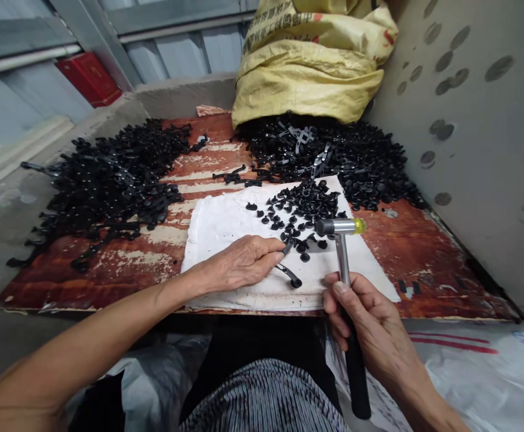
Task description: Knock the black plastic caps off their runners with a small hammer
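Observation:
My left hand (pixel 243 262) rests on a white cloth (pixel 225 234), its fingertips pinching a short black plastic piece (pixel 288 246). Just below those fingers lies a black plastic strip (pixel 291 276) with a round end. My right hand (pixel 363 318) grips a small hammer (pixel 343 252) around its black handle, holding it upright. The hammer has a steel shaft and a head with a yellow tip (pixel 359 226), raised just above the cloth. Between the hands and beyond them lies a heap of black plastic studs (pixel 302 207).
The cloth lies on a worn red-painted board (pixel 108 282). Large heaps of black plastic parts (pixel 108 186) lie at left, with more (pixel 334 159) at the back, below a yellow woven sack (pixel 311 72). A grey dented panel (pixel 469 132) stands on the right.

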### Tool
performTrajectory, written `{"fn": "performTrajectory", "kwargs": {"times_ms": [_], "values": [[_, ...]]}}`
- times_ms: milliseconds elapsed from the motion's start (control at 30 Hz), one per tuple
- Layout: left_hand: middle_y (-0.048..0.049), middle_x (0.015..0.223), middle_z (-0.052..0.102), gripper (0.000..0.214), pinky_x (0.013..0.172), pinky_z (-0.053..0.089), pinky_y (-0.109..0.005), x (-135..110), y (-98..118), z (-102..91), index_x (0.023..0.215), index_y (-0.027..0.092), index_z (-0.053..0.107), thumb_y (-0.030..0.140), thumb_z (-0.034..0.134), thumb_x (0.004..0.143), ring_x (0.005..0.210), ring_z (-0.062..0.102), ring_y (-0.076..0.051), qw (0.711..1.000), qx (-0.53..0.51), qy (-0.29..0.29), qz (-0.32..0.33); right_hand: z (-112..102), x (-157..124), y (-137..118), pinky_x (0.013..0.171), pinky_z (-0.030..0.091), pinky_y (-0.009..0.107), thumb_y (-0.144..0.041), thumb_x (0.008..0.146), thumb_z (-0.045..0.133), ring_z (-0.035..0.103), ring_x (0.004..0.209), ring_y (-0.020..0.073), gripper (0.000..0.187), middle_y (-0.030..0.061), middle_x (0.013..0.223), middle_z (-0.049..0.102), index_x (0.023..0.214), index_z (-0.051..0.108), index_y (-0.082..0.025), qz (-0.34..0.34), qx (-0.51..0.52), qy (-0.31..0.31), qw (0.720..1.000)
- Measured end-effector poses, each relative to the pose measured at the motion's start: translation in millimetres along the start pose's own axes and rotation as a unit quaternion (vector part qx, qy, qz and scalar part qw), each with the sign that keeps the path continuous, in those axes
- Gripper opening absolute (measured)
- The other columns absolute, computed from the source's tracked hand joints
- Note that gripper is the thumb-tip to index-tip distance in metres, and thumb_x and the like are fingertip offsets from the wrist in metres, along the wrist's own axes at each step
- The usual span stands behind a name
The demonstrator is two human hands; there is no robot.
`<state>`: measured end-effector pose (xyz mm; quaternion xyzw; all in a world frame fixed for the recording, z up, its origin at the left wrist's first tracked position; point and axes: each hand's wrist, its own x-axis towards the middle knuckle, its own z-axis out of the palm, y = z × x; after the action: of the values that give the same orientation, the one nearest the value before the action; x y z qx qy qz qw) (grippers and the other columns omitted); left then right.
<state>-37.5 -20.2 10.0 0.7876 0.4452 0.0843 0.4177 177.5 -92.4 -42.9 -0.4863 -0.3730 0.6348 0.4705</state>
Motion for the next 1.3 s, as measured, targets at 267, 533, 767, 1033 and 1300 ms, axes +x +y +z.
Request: {"fn": "performTrajectory", "kwargs": {"times_ms": [267,533,767,1033,1300], "values": [[0.0045,0.061,0.045,0.034,0.050,0.029,-0.020,-23.5,-14.2,-3.5,0.073,0.016,0.051,0.040,0.040,0.095,0.052,0.036,-0.007,0.994,-0.080,-0.010,-0.074,-1.7,1.1,5.0,0.030,0.037,0.015,-0.048,0.082,0.071,0.039,0.039,0.0046,0.031,-0.0045,0.063,0.058,0.092,0.062,-0.020,-0.010,0.003,0.008,1.000],[0.0050,0.060,0.051,0.028,0.041,0.025,-0.016,-18.6,-15.6,2.9,0.089,0.014,0.060,0.039,0.047,0.091,0.044,0.035,-0.004,0.969,-0.212,-0.034,-0.125,0.7,-0.2,3.4,0.030,0.038,0.016,-0.051,0.077,0.074,0.038,0.039,0.0052,0.036,-0.0051,0.061,0.057,0.090,0.061,-0.020,-0.010,-0.006,0.013,1.000],[0.0051,0.057,0.052,0.027,0.039,0.024,-0.016,-14.9,-14.0,3.4,0.087,0.013,0.060,0.038,0.050,0.090,0.040,0.035,-0.003,0.966,-0.219,-0.023,-0.134,0.7,-1.0,3.3,0.031,0.038,0.016,-0.051,0.078,0.073,0.039,0.038,0.0048,0.036,-0.0059,0.060,0.057,0.092,0.060,-0.020,-0.013,-0.008,0.011,1.000],[0.0058,0.056,0.051,0.026,0.039,0.024,-0.016,-13.5,-11.8,4.6,0.086,0.014,0.060,0.036,0.048,0.091,0.041,0.034,-0.003,0.970,-0.204,-0.020,-0.130,0.4,-0.6,2.9,0.030,0.037,0.015,-0.052,0.077,0.074,0.040,0.037,0.0047,0.039,-0.0059,0.060,0.057,0.091,0.060,-0.019,-0.011,-0.012,0.008,1.000],[0.0054,0.056,0.052,0.026,0.040,0.025,-0.016,-13.2,-13.4,6.0,0.084,0.014,0.059,0.036,0.047,0.091,0.041,0.034,-0.003,0.975,-0.186,-0.020,-0.123,-0.4,-1.3,3.0,0.030,0.037,0.015,-0.052,0.077,0.073,0.040,0.038,0.0048,0.037,-0.0058,0.060,0.057,0.090,0.060,-0.019,-0.007,-0.009,0.005,1.000]]}}
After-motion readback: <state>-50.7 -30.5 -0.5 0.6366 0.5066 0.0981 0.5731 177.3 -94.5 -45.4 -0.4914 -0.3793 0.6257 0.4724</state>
